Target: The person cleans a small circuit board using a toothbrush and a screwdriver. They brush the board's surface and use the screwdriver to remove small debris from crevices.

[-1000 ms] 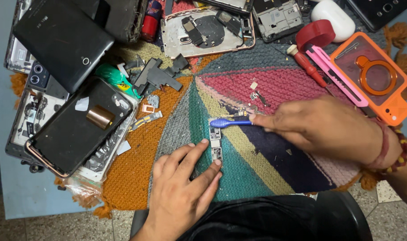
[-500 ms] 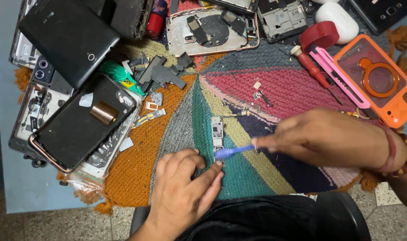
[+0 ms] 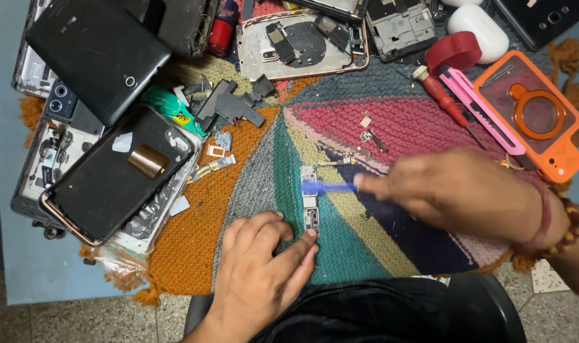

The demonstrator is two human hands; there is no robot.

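Note:
A narrow phone circuit board (image 3: 310, 202) lies upright on a multicoloured knitted mat (image 3: 251, 190). My left hand (image 3: 261, 273) rests flat on the mat and its forefinger tip presses the board's lower end. My right hand (image 3: 467, 190) comes in from the right, blurred by motion, and grips a small blue brush (image 3: 324, 187) whose head is over the board's upper half.
Dismantled phones and back covers (image 3: 105, 174) crowd the left and top. A red screwdriver (image 3: 445, 105), a pink cutter (image 3: 483, 111) and an orange phone case (image 3: 537, 121) lie at the upper right. Small loose metal parts (image 3: 369, 136) sit above the board.
The blue brush has swept up and down along the board, and my right hand has shifted with it. My left hand has slid slightly right, staying at the board's lower end.

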